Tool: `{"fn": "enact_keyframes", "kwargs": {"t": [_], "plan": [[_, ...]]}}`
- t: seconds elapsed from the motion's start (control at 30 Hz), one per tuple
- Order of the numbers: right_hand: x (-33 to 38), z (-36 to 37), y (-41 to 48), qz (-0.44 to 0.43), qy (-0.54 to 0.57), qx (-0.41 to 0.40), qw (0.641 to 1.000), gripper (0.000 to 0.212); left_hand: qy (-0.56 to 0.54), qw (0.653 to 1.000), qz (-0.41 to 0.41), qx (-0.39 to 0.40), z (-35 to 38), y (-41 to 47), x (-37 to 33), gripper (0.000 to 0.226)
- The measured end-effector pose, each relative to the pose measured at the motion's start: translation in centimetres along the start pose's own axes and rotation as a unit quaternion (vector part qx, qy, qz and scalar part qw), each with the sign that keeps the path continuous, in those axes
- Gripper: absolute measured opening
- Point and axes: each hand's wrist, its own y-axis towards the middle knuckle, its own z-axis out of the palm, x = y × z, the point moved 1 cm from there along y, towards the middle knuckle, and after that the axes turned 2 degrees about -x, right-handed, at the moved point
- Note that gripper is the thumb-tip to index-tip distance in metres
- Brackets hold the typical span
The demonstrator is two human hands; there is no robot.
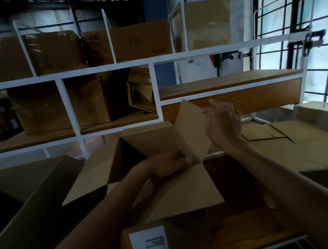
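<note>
An open cardboard box (171,227) stands in front of me, with a white label (149,247) on its near side. Its right flap (190,133) stands upright. My right hand (222,122) grips the flap's top right edge from outside. My left hand (168,163) reaches into the box opening and holds the base of that same flap where it folds. The near flap (183,192) lies spread outward, and the left flap (89,178) hangs open to the left.
A large open carton (26,201) sits at my left. Flattened cardboard (297,145) lies at the right. A white metal shelf frame (106,68) behind holds several brown boxes. A barred window (313,12) is at the far right.
</note>
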Motion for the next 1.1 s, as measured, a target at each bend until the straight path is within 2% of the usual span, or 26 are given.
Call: {"fn": "enact_keyframes", "kwargs": {"t": [0.07, 0.13, 0.27, 0.3, 0.37, 0.43, 0.5, 0.57, 0.63, 0.7, 0.77, 0.83, 1.0, 1.1], "plan": [[-2.5, 1.1, -1.0, 0.012, -0.065, 0.031, 0.997, 0.026, -0.004, 1.000, -0.015, 0.022, 1.6, 0.7, -0.7, 0.048], [-4.7, 2.7, -2.6, 0.040, -0.064, 0.096, 0.993, 0.019, 0.027, 0.999, -0.026, 0.004, 2.7, 1.1, -1.1, 0.052], [-6.9, 6.4, -7.1, 0.057, 0.106, 0.234, 0.965, 0.019, 0.155, 0.981, -0.018, -0.112, 4.4, 1.0, -1.1, 0.051], [-6.7, 6.8, -8.0, 0.069, 0.166, 0.257, 0.950, 0.019, 0.168, 0.977, -0.021, -0.131, 4.7, 0.8, -1.0, 0.051], [-5.8, 7.0, -8.8, 0.141, 0.296, 0.299, 0.896, 0.023, 0.169, 0.974, -0.036, -0.145, 4.9, 0.2, -1.0, 0.051], [-4.8, 6.7, -9.0, 0.171, 0.359, 0.316, 0.861, 0.031, 0.155, 0.971, -0.064, -0.169, 4.3, -0.4, -1.1, 0.046], [-4.0, 6.1, -8.6, 0.100, 0.341, 0.311, 0.882, 0.048, 0.160, 0.948, -0.112, -0.253, 2.8, -1.4, -0.4, 0.040], [-3.0, 5.2, -8.3, 0.019, 0.331, 0.273, 0.903, 0.060, 0.163, 0.912, -0.186, -0.329, 1.3, -3.1, 1.3, 0.033], [-2.0, 4.4, -8.2, 0.011, 0.360, 0.251, 0.898, 0.075, 0.126, 0.890, -0.285, -0.333, 0.3, -5.3, 4.6, 0.029], [-0.8, 4.5, -8.6, -0.005, 0.361, 0.283, 0.889, 0.084, 0.031, 0.871, -0.373, -0.319, -0.3, -7.2, 7.5, 0.030], [0.2, 5.2, -9.2, -0.039, 0.327, 0.310, 0.892, 0.072, -0.061, 0.854, -0.404, -0.322, -0.2, -8.2, 8.5, 0.022], [0.9, 5.7, -9.5, -0.056, 0.314, 0.276, 0.907, 0.059, -0.086, 0.844, -0.407, -0.339, 0.0, -8.5, 9.1, 0.023], [2.7, 6.4, -9.5, -0.065, 0.338, 0.197, 0.918, 0.038, -0.068, 0.808, -0.419, -0.408, 1.2, -10.0, 10.7, 0.026], [5.2, 6.7, -8.9, -0.082, 0.349, 0.174, 0.917, 0.039, -0.083, 0.797, -0.413, -0.433, 0.7, -11.5, 12.5, 0.022]]}}
